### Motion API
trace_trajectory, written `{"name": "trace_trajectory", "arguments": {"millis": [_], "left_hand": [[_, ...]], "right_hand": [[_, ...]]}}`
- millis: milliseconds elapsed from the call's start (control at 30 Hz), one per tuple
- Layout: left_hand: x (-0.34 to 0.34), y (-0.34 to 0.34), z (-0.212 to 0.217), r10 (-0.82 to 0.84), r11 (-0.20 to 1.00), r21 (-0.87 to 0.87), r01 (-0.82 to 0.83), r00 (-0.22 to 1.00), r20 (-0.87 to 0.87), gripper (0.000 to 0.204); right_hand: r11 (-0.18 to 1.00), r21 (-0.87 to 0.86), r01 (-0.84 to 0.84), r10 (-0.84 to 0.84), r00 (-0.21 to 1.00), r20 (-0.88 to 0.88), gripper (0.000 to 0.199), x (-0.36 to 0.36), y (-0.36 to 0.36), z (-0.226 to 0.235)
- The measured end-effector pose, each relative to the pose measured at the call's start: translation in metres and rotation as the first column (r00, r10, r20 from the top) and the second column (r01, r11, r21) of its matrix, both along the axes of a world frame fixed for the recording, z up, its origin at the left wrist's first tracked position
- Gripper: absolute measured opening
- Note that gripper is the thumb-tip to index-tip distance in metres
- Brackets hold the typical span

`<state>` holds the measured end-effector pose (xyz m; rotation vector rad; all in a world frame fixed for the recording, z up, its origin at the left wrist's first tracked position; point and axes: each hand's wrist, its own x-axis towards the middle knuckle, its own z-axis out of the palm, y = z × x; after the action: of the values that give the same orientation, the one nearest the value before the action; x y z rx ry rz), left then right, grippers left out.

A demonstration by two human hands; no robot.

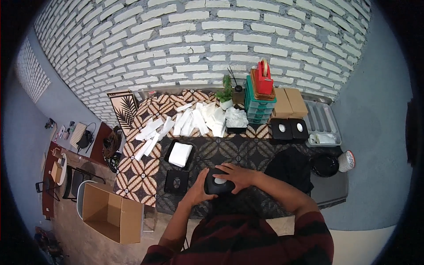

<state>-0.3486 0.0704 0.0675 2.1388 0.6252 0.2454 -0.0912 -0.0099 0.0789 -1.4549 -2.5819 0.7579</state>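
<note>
The black box [219, 184] sits on the worktop [247, 152] near its front edge, just right of an empty black tray [176, 182]. It looks like a light, stiff, smooth-sided tissue box with an oval slot on top, best gripped by its flanks. The left hand [197, 190] cups its left side; the right hand [238, 174] lies spread over its top, both closed on it, forearms bent inward
</note>
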Motion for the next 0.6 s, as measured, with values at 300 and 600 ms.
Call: {"name": "trace_trajectory", "arguments": {"millis": [300,600], "left_hand": [[0.005,0.0,0.015,0.004,1.0,-0.014,-0.005,0.995,-0.1,0.118],[0.008,0.005,0.009,-0.047,0.994,0.095,0.058,0.992,-0.115,0.109]], "right_hand": [[1.0,0.016,-0.026,0.026,1.0,0.014,0.107,0.002,0.002,0.009],[0.998,0.061,-0.011,0.014,0.999,-0.05,0.102,0.006,0.0,-0.005]]}}
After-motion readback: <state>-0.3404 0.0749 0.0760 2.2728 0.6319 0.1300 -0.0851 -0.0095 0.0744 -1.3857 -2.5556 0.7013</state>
